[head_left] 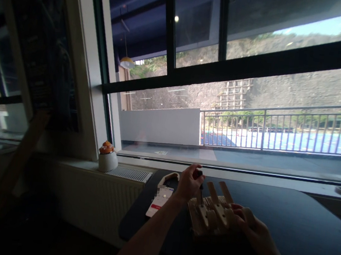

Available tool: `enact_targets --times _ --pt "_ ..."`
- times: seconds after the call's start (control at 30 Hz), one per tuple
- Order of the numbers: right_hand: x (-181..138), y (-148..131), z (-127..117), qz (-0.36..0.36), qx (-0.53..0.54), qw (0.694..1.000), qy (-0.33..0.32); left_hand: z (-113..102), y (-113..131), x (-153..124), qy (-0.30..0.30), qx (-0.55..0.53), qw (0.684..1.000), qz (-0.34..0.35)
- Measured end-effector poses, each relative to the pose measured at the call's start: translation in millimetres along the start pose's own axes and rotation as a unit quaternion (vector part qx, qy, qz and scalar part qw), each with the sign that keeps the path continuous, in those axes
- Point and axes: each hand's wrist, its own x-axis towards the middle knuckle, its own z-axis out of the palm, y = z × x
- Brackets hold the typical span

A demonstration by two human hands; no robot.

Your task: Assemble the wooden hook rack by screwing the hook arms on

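Note:
My left hand (189,182) is closed around the dark handle of a screwdriver (201,197). Its shaft points down at a pale hook-shaped piece (205,216) on a wooden board (196,223). Several such pieces sit in a row on the board, their upper ends sticking up past its far edge. At the board's right side, my right hand (248,223) grips the end pale hook piece (248,215), fingers wrapped round it. Whether a screw sits under the screwdriver tip is too small to tell.
The board lies on a dark table (294,221). Left of it are a phone (159,202) with a lit screen and a curved pale object (168,176). A white jar with an orange lid (107,161) stands on the sill by a radiator (114,200). A large window rises behind.

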Motion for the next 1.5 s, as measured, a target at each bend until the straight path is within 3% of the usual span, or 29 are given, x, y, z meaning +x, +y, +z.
enact_targets --times 0.2,0.47,0.83,1.2,1.5 --pt "0 4 1 -0.006 -0.002 1.000 0.000 0 3 -2 -0.015 -0.008 1.000 -0.002" --pt "-1 -1 -1 -0.013 -0.005 1.000 -0.003 1 6 -1 0.016 0.008 1.000 0.020" --pt "1 16 0 -0.032 -0.025 0.999 0.037 3 10 -3 -0.064 -0.026 0.997 0.019" --pt "-3 18 2 -0.048 -0.047 0.996 0.055 -1 4 -3 -0.002 -0.002 1.000 -0.003" --pt "-4 19 3 -0.061 -0.047 0.995 0.063 -2 6 -4 -0.003 0.010 1.000 0.005"
